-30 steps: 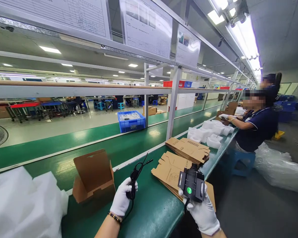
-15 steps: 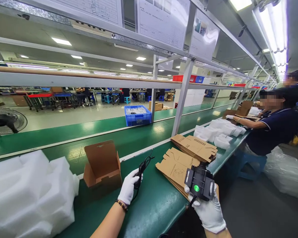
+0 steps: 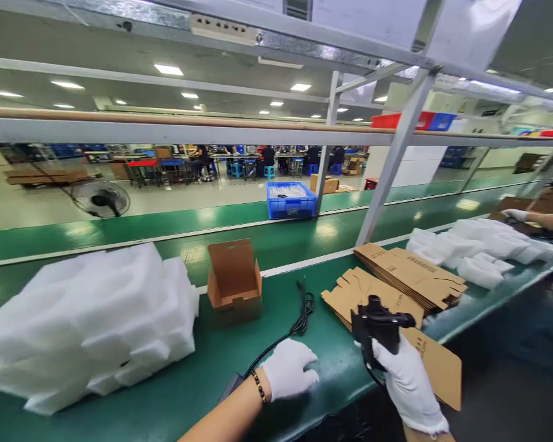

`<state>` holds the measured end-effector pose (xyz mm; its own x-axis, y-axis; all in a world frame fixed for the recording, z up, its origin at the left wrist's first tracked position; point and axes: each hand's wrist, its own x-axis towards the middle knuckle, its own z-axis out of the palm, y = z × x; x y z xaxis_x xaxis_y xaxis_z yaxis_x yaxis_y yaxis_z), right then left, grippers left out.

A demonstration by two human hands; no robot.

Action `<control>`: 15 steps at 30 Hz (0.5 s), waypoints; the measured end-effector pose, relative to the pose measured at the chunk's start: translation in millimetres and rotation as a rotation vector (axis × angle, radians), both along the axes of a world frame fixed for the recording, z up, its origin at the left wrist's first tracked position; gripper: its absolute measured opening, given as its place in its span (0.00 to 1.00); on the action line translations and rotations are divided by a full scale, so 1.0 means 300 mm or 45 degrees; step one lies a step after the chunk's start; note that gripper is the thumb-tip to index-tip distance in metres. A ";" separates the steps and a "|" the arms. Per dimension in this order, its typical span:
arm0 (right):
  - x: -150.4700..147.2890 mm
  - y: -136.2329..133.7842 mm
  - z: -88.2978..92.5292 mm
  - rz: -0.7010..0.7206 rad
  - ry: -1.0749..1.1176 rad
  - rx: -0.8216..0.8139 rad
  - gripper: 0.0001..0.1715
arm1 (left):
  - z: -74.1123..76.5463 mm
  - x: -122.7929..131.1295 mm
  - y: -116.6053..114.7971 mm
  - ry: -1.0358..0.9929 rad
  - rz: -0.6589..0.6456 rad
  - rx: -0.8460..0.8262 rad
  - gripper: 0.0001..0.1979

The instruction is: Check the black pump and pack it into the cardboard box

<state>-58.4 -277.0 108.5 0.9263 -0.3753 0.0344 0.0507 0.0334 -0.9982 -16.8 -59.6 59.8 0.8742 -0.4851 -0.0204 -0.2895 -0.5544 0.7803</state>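
My right hand (image 3: 410, 383), in a white glove, grips a small black water pump (image 3: 381, 325) with stubby round ports, held above the flat cartons at the table's front edge. A black lead hangs down from the pump. In its white glove, my left hand (image 3: 291, 370) is empty over the green tabletop, thumb and fingers apart. Just beyond it lies a coiled black cable (image 3: 301, 316), which runs back toward a dark block (image 3: 231, 387), partly hidden by my left forearm. An open brown carton (image 3: 235, 307) stands farther back, its lid raised.
White foam inserts (image 3: 96, 313) are piled at left. Flattened cartons (image 3: 410, 276) lie in stacks at right, with more foam (image 3: 479, 245) past them. A blue bin (image 3: 291, 207) sits across the belt. A co-worker's gloved hand (image 3: 516, 215) shows at far right. A metal post (image 3: 396, 153) rises behind the cartons.
My left hand has let go of the coiled cable, which now lies on the table. The pump has turned in my right hand, showing its ports. The view has swung left.
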 end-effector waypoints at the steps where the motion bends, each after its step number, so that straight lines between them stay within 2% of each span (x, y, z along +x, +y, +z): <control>1: -0.006 0.002 0.015 0.016 0.023 0.063 0.38 | -0.008 -0.018 0.007 0.001 -0.014 0.039 0.15; 3: -0.010 0.000 0.043 0.063 0.044 0.138 0.39 | -0.019 -0.034 0.020 -0.006 0.028 0.084 0.16; 5: -0.003 -0.006 0.055 0.067 0.038 0.053 0.40 | -0.020 -0.028 0.026 -0.001 0.103 0.081 0.17; 9: 0.021 0.004 0.023 -0.040 0.007 -0.491 0.44 | 0.012 -0.006 0.000 0.105 0.220 -0.074 0.26; 11: 0.023 0.029 -0.004 -0.059 0.018 -0.679 0.51 | 0.034 -0.012 -0.029 0.294 0.206 -0.305 0.31; 13: 0.018 0.064 -0.028 -0.044 0.045 -0.803 0.55 | 0.053 -0.029 -0.060 0.644 0.109 -0.732 0.34; 15: 0.010 0.103 -0.050 -0.015 0.046 -0.930 0.53 | 0.063 -0.048 -0.086 0.947 0.007 -1.157 0.36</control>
<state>-55.5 -246.1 93.6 0.9274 -0.2784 0.2497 0.0138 -0.6419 -0.7667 -31.2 -85.3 78.8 0.7952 -0.5805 -0.1753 0.4051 0.2934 0.8659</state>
